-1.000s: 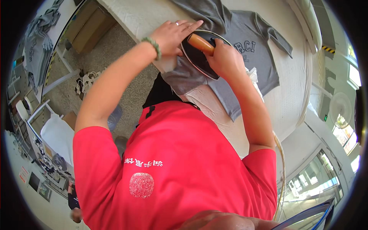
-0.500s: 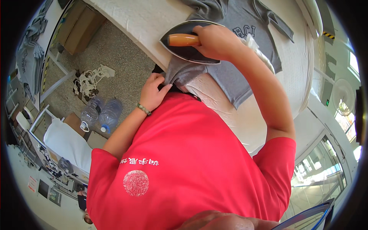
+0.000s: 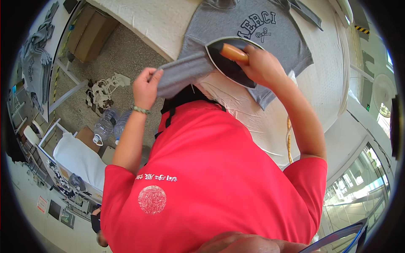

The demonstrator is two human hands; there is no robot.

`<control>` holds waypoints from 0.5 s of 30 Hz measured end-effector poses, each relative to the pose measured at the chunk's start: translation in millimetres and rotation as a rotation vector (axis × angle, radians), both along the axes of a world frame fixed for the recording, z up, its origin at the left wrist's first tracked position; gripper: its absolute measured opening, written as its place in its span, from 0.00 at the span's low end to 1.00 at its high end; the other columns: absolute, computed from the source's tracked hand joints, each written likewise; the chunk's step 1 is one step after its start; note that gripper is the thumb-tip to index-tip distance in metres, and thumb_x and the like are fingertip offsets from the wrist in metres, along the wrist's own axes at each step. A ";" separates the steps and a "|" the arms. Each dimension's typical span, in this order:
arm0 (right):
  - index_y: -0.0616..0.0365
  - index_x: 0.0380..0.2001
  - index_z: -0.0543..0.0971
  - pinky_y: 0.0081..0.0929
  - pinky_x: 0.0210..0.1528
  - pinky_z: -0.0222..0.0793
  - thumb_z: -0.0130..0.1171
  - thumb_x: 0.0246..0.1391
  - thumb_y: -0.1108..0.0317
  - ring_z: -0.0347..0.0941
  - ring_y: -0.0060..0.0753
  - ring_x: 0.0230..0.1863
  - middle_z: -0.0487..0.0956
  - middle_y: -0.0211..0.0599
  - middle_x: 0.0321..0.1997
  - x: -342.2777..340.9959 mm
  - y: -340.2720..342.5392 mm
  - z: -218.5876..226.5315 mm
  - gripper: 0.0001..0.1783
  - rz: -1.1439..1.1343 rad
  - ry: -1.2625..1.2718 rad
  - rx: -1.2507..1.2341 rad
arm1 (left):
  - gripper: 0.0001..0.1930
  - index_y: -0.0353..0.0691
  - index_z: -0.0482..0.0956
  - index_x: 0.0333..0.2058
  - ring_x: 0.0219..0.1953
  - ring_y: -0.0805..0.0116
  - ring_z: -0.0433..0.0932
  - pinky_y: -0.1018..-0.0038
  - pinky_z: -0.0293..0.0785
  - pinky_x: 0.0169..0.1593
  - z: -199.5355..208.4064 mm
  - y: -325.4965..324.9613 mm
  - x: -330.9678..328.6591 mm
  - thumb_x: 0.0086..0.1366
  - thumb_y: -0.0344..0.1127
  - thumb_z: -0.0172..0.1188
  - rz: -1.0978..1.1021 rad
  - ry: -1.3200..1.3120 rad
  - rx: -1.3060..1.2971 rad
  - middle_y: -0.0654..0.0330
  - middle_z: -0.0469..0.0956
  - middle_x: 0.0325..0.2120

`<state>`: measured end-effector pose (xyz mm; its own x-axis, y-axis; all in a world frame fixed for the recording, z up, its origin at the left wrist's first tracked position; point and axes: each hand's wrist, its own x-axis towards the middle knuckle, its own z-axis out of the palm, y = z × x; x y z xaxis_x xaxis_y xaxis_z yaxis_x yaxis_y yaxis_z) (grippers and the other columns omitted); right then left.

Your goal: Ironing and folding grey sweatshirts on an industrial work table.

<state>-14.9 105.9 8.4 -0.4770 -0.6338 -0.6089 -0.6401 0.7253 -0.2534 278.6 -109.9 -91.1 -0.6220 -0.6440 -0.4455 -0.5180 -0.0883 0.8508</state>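
Observation:
A grey sweatshirt with dark lettering and a small bow on its front lies on the cloth-covered ironing table. My left hand pinches the cuff end of one sleeve and holds it stretched out past the table edge. My right hand grips the orange-brown handle of a clothes iron. The iron's dark body rests over the lower part of the sweatshirt, beside the inner end of that sleeve. The iron's underside is hidden.
Stacked grey garments hang at the far left. On the floor are a cardboard box, white and dark scraps and large clear plastic bottles. A yellowish cord hangs near my right forearm. A white fan stands right.
My left hand has lifted the sleeve and drawn it out straight to the left. The iron has moved right and nearer to me. More of the sweatshirt's front now shows.

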 end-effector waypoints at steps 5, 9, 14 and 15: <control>0.56 0.48 0.78 0.53 0.49 0.76 0.60 0.61 0.58 0.81 0.61 0.46 0.85 0.55 0.41 12.0 56.6 7.6 0.18 -0.028 0.004 0.058 | 0.10 0.38 0.83 0.38 0.26 0.81 0.73 0.80 0.70 0.32 37.4 -44.3 -50.7 0.70 0.40 0.68 -0.341 -0.045 -0.480 0.69 0.78 0.23; 0.57 0.50 0.78 0.53 0.49 0.76 0.59 0.60 0.58 0.81 0.62 0.47 0.85 0.56 0.42 -1.1 84.3 3.9 0.19 -0.194 0.082 0.016 | 0.09 0.40 0.84 0.40 0.28 0.70 0.80 0.73 0.75 0.34 43.4 -69.9 -88.4 0.68 0.39 0.68 -0.602 -0.042 -0.906 0.62 0.82 0.27; 0.59 0.48 0.80 0.52 0.50 0.77 0.59 0.60 0.55 0.81 0.61 0.48 0.85 0.56 0.44 -35.4 111.5 -17.9 0.21 -0.501 0.166 -0.097 | 0.09 0.41 0.83 0.43 0.41 0.54 0.83 0.62 0.79 0.43 43.2 -34.2 -132.9 0.67 0.36 0.65 -0.773 0.215 -1.368 0.56 0.85 0.41; 0.59 0.48 0.80 0.52 0.50 0.77 0.59 0.60 0.55 0.81 0.61 0.48 0.85 0.56 0.44 -35.7 112.2 -16.9 0.21 -0.532 0.165 -0.091 | 0.09 0.40 0.83 0.44 0.44 0.54 0.83 0.61 0.79 0.47 45.4 -10.1 -137.0 0.66 0.34 0.64 -0.912 0.291 -1.278 0.56 0.85 0.43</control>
